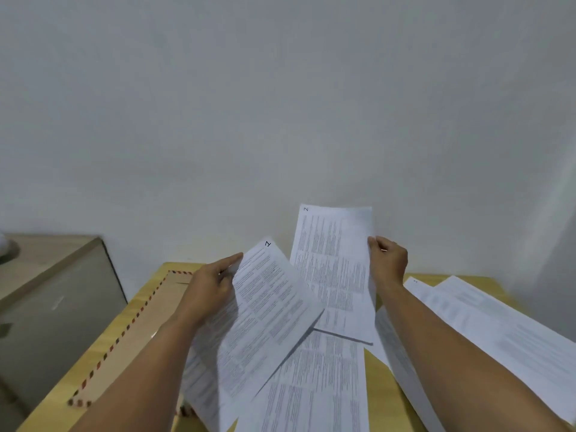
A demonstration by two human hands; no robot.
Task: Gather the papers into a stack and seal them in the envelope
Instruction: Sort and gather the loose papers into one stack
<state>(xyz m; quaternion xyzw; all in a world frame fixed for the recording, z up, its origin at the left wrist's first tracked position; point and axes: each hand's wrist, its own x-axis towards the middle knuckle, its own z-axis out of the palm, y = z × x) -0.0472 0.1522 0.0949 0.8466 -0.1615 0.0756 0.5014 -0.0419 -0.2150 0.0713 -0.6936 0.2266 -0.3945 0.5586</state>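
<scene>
Two printed sheets held up, one per grip

Left hand (pixel 207 286) pinches a printed sheet (pixel 268 310) — right hand (pixel 388 260) pinches another sheet (pixel 335 266), both raised; more papers (pixel 314 381) lie below on the surface (pixel 378 366), a striped-edge envelope (pixel 146 319) left

A handwritten "2" stands in the top corner of the sheet (pixel 335 269) pinched by the right hand (pixel 388 260), another handwritten mark, perhaps a "7", tops the sheet (pixel 268 307) held by the left hand (pixel 212 285), and the small printed text is unreadable.
</scene>
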